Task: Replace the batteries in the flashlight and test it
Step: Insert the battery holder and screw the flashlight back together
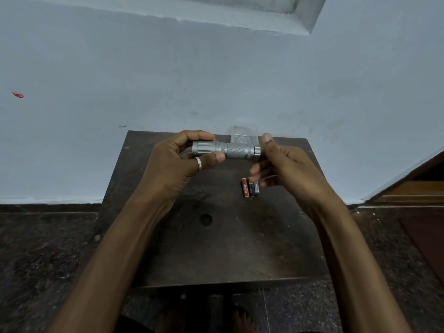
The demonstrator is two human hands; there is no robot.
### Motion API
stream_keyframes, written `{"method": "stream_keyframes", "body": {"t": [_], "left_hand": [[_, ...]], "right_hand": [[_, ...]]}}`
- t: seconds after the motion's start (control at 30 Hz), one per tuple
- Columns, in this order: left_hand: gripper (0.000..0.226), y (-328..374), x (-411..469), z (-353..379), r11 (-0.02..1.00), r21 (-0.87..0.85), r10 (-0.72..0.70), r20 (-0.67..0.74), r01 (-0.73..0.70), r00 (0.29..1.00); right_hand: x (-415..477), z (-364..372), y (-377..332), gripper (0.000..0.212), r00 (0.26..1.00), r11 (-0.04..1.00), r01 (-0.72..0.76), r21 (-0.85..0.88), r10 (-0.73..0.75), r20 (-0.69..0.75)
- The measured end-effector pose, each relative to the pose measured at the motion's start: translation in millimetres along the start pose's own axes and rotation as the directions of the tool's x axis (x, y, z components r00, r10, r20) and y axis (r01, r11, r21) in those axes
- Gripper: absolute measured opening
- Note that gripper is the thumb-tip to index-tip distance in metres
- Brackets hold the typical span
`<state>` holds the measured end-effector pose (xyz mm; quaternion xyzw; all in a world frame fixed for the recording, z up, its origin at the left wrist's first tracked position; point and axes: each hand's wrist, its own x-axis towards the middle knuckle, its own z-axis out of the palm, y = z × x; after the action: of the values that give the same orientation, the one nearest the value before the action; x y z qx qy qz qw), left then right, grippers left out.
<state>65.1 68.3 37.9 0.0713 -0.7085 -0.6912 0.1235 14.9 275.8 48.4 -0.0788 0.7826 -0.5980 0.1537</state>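
Left hand (177,162) curled around the head of a horizontal silver knurled metal flashlight (227,149); right hand (286,164) pinches its tail cap, above the dark wooden table (216,248).

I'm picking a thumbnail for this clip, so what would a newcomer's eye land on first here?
First, the silver flashlight held level above the dark wooden table, the left hand gripping its wide head and the right hand at the tail end. Next, the small batteries lying together on the table just below the right hand.
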Motion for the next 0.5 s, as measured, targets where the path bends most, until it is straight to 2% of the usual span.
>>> {"method": "stream_keyframes", "body": {"t": [0.1, 0.2, 0.33, 0.37, 0.5], "left_hand": [[0.037, -0.3, 0.0, -0.3, 1.000, -0.002, -0.006, -0.001, 0.006, 1.000], [0.038, -0.6, -0.1, 0.2, 1.000, -0.010, -0.009, -0.002, 0.009, 1.000], [0.038, -0.3, 0.1, -0.4, 1.000, -0.005, -0.003, -0.005, 0.003, 1.000], [0.038, 0.1, -0.1, -0.3, 1.000, -0.004, -0.001, -0.004, 0.001, 1.000], [0.038, 0.2, -0.7, 2.2, 1.000, 0.014, 0.012, 0.008, -0.012, 1.000]], "right_hand": [[-1.5, -9.2, 0.1, 0.021, 0.995, 0.994, 0.087, 0.060, -0.089, 0.035], [-1.1, -13.8, 2.8, 0.031, 0.992, 0.991, 0.118, 0.059, -0.121, 0.043], [-0.4, -9.7, 3.3, 0.020, 0.993, 0.994, 0.108, 0.020, -0.109, 0.040], [-0.5, -8.3, 2.9, 0.021, 0.994, 0.994, 0.105, 0.001, -0.105, 0.037], [-0.1, 1.3, -1.8, 0.054, 0.998, 0.993, 0.057, -0.100, -0.058, -0.005]]}}
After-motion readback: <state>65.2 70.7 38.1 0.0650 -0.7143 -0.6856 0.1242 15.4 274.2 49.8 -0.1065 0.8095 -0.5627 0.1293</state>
